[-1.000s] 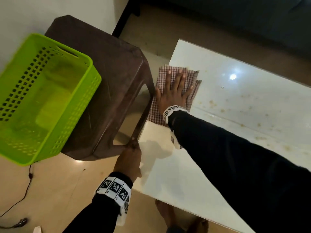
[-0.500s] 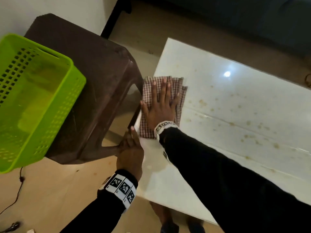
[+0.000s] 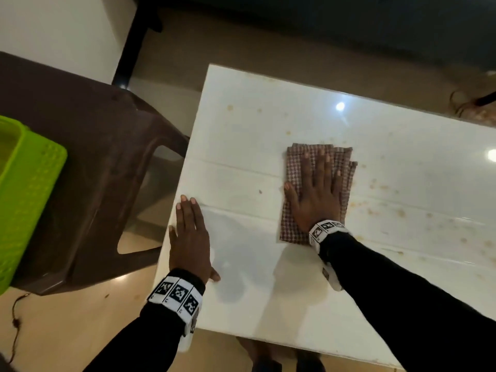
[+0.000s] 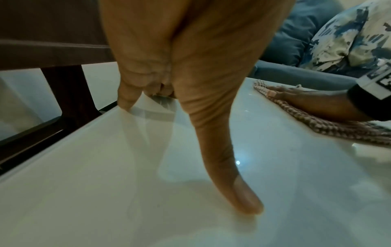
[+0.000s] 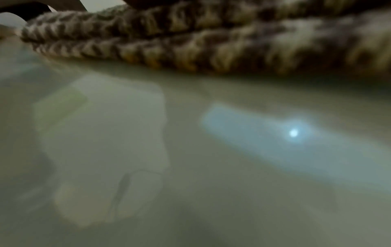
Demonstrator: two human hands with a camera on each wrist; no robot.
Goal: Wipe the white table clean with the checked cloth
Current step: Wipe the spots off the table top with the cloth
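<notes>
The folded checked cloth (image 3: 291,226) lies flat near the middle of the white table (image 3: 241,124). My right hand (image 3: 316,189) presses down on it with straight, spread fingers. The cloth's folded edge fills the top of the right wrist view (image 5: 190,41), blurred. My left hand (image 3: 189,234) rests flat on the table's left edge, fingers straight, holding nothing. In the left wrist view its fingers (image 4: 243,197) touch the glossy top, and the cloth (image 4: 317,123) shows at right under my right hand. Brownish stains (image 3: 386,205) dot the table right of the cloth.
A brown plastic stool (image 3: 94,157) stands close against the table's left side, with a green perforated basket (image 3: 24,200) on it. A dark sofa with a patterned cushion (image 4: 349,36) lies beyond the table. A cable (image 3: 16,323) trails on the floor at lower left.
My right hand has slid the cloth from the table's left edge toward the middle. My left hand has left the stool's edge and now lies flat on the table.
</notes>
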